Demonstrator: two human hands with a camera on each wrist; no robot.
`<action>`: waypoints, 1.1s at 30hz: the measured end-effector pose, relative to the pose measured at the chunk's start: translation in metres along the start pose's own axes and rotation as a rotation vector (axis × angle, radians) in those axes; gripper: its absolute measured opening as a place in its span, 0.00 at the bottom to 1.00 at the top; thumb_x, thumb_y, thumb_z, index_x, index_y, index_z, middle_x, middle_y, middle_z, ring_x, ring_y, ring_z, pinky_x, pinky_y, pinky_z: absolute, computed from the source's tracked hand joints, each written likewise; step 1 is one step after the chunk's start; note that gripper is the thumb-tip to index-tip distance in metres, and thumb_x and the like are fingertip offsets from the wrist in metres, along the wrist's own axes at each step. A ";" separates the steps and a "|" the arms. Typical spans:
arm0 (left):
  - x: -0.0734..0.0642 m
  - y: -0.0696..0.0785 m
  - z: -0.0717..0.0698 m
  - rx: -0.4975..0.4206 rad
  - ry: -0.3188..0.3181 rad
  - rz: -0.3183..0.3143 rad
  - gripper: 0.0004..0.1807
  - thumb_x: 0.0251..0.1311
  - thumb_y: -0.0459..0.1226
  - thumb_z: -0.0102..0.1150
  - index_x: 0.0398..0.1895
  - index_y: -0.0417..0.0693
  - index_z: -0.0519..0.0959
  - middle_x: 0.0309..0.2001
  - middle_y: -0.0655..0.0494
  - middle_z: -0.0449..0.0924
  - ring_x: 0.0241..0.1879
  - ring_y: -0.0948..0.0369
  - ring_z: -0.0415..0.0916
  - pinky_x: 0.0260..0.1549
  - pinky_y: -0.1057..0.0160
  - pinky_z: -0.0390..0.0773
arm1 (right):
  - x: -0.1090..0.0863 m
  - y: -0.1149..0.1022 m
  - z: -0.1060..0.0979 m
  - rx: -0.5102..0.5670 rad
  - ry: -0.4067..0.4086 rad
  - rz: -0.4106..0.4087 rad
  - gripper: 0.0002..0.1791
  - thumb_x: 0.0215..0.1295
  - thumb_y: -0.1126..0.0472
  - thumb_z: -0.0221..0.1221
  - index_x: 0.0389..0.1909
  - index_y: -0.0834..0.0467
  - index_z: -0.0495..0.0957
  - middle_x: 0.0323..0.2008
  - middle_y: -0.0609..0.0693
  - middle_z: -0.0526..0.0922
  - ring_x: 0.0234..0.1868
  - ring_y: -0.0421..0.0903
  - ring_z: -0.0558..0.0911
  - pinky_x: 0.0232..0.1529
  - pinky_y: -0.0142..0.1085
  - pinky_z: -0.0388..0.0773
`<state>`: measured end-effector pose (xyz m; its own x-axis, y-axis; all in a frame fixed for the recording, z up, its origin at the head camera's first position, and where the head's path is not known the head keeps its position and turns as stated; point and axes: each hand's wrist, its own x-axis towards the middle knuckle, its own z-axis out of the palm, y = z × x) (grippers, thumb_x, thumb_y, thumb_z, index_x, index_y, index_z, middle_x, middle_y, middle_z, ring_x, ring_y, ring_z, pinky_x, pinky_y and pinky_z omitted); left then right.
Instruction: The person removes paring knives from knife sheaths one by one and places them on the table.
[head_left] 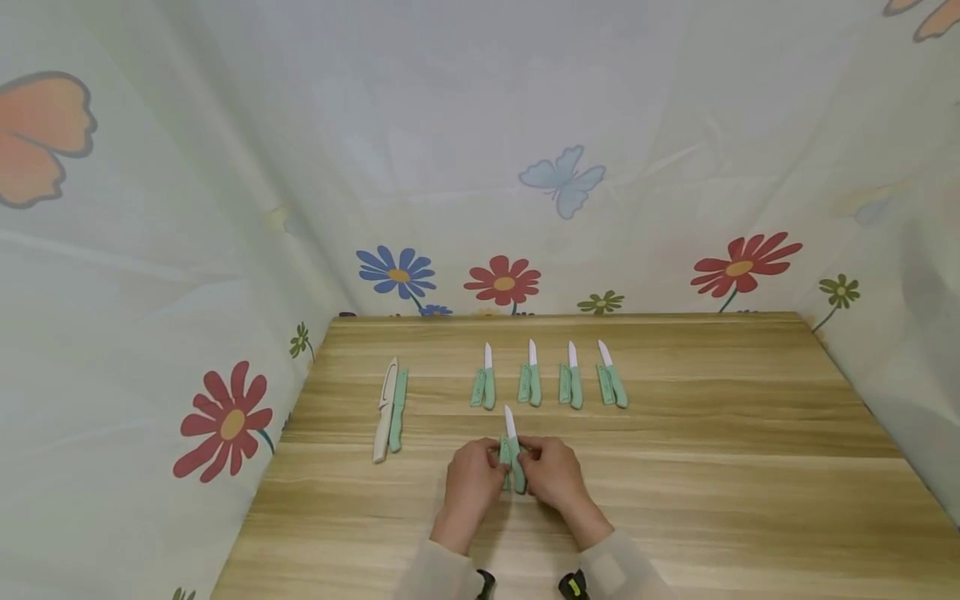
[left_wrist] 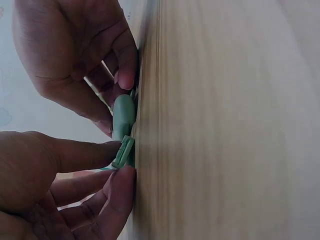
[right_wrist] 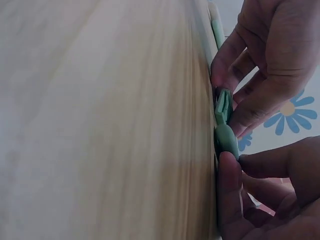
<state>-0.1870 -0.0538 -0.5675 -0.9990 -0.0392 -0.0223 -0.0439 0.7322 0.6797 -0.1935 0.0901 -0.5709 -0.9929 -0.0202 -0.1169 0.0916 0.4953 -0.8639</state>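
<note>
Near the front middle of the table, my left hand pinches a green blade sheath between thumb and fingertips. Close beside it, my right hand pinches the green handle of a paring knife, whose white blade points away from me. In the head view, sheath and handle lie side by side, and fingers partly cover both. The right wrist view shows the rounded handle end low against the wood, right next to the sheath's open end.
Behind my hands, several white-bladed knives lie in a row, each with a green sheath at its left. To the left lie a cream sheathed knife and a green one. A flowered curtain surrounds the wooden table.
</note>
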 end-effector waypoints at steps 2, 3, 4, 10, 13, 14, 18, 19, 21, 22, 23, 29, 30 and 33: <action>-0.001 0.001 0.000 -0.006 0.001 0.006 0.17 0.56 0.31 0.72 0.50 0.39 0.86 0.26 0.59 0.78 0.25 0.64 0.72 0.23 0.66 0.72 | 0.000 0.000 -0.001 0.007 -0.009 0.008 0.21 0.67 0.67 0.59 0.60 0.61 0.83 0.27 0.49 0.82 0.13 0.40 0.78 0.16 0.32 0.72; -0.001 0.001 0.001 -0.010 0.002 0.011 0.17 0.57 0.30 0.71 0.50 0.38 0.86 0.26 0.58 0.78 0.25 0.63 0.72 0.23 0.66 0.71 | 0.000 0.000 -0.001 0.011 -0.011 0.013 0.22 0.67 0.67 0.59 0.61 0.61 0.82 0.27 0.49 0.82 0.13 0.40 0.78 0.16 0.32 0.73; -0.001 0.001 0.001 -0.012 0.003 0.015 0.16 0.57 0.30 0.70 0.50 0.38 0.86 0.27 0.57 0.76 0.26 0.63 0.71 0.23 0.66 0.71 | 0.000 0.000 -0.001 0.015 -0.012 0.016 0.22 0.67 0.67 0.59 0.62 0.61 0.82 0.28 0.49 0.82 0.14 0.41 0.79 0.16 0.32 0.73; -0.004 0.002 0.001 0.046 0.004 0.033 0.16 0.60 0.30 0.67 0.52 0.39 0.87 0.28 0.54 0.72 0.26 0.60 0.68 0.22 0.64 0.69 | 0.001 0.001 -0.001 0.022 -0.005 0.027 0.23 0.66 0.68 0.60 0.62 0.60 0.82 0.29 0.49 0.81 0.14 0.42 0.79 0.17 0.33 0.75; -0.005 0.003 0.002 0.092 0.011 0.051 0.16 0.60 0.30 0.67 0.52 0.39 0.87 0.28 0.55 0.72 0.26 0.60 0.69 0.22 0.63 0.69 | 0.001 0.000 -0.001 0.019 -0.010 0.024 0.22 0.66 0.67 0.60 0.61 0.59 0.82 0.28 0.49 0.82 0.14 0.42 0.79 0.16 0.33 0.74; -0.005 0.003 0.002 0.102 0.012 0.056 0.16 0.60 0.30 0.67 0.52 0.39 0.87 0.28 0.55 0.72 0.26 0.60 0.69 0.22 0.62 0.69 | 0.001 0.001 -0.001 0.017 -0.011 0.023 0.22 0.66 0.67 0.60 0.61 0.59 0.83 0.28 0.49 0.82 0.14 0.42 0.79 0.16 0.33 0.74; -0.005 0.003 0.003 0.101 0.015 0.056 0.16 0.60 0.30 0.68 0.52 0.40 0.87 0.26 0.56 0.73 0.25 0.61 0.70 0.22 0.63 0.70 | 0.001 0.002 -0.001 0.010 -0.020 0.020 0.22 0.67 0.67 0.60 0.62 0.59 0.82 0.28 0.49 0.82 0.14 0.41 0.79 0.17 0.33 0.73; -0.005 0.002 0.003 0.097 0.014 0.054 0.17 0.60 0.30 0.68 0.53 0.39 0.87 0.25 0.56 0.73 0.25 0.61 0.70 0.22 0.63 0.70 | 0.001 0.002 -0.001 0.008 -0.023 0.018 0.22 0.67 0.67 0.60 0.62 0.59 0.82 0.28 0.49 0.82 0.14 0.41 0.78 0.17 0.33 0.73; -0.005 0.002 0.003 0.089 0.011 0.051 0.17 0.60 0.31 0.68 0.54 0.38 0.86 0.25 0.56 0.74 0.25 0.62 0.70 0.22 0.64 0.71 | 0.001 0.003 0.000 0.006 -0.028 0.013 0.22 0.67 0.67 0.60 0.63 0.60 0.82 0.27 0.48 0.82 0.13 0.40 0.78 0.16 0.33 0.72; -0.005 0.002 0.003 0.087 0.008 0.048 0.18 0.61 0.31 0.68 0.55 0.37 0.85 0.25 0.56 0.74 0.25 0.62 0.70 0.21 0.65 0.71 | 0.001 0.003 0.000 0.007 -0.031 0.010 0.22 0.67 0.67 0.60 0.63 0.60 0.81 0.27 0.48 0.82 0.13 0.40 0.77 0.16 0.33 0.72; -0.005 0.002 0.003 0.084 0.006 0.046 0.19 0.61 0.31 0.68 0.55 0.36 0.85 0.25 0.56 0.74 0.24 0.62 0.70 0.21 0.65 0.71 | 0.001 0.003 0.000 0.008 -0.034 0.009 0.22 0.67 0.67 0.60 0.63 0.60 0.81 0.27 0.48 0.82 0.13 0.40 0.77 0.16 0.33 0.71; -0.006 0.002 0.002 0.067 0.001 0.041 0.21 0.63 0.32 0.67 0.59 0.31 0.82 0.26 0.55 0.76 0.23 0.63 0.71 0.19 0.67 0.71 | 0.000 0.002 -0.001 0.013 -0.048 0.006 0.22 0.69 0.67 0.60 0.64 0.60 0.81 0.28 0.50 0.83 0.13 0.40 0.76 0.16 0.33 0.71; -0.006 0.002 0.002 0.066 0.002 0.041 0.22 0.63 0.32 0.68 0.59 0.31 0.81 0.26 0.54 0.76 0.23 0.62 0.71 0.19 0.67 0.71 | 0.000 0.002 -0.001 0.012 -0.049 0.006 0.22 0.69 0.67 0.60 0.64 0.59 0.81 0.28 0.51 0.83 0.13 0.40 0.76 0.16 0.33 0.71; -0.006 0.001 0.003 0.065 -0.002 0.038 0.22 0.63 0.32 0.68 0.59 0.31 0.81 0.26 0.54 0.76 0.23 0.62 0.71 0.19 0.66 0.71 | -0.001 0.001 -0.001 0.013 -0.048 0.010 0.22 0.69 0.67 0.60 0.64 0.59 0.81 0.28 0.50 0.83 0.14 0.40 0.77 0.16 0.33 0.71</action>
<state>-0.1816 -0.0510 -0.5685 -1.0000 -0.0090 0.0012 -0.0062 0.7756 0.6312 -0.1929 0.0916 -0.5715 -0.9873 -0.0566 -0.1486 0.1030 0.4844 -0.8688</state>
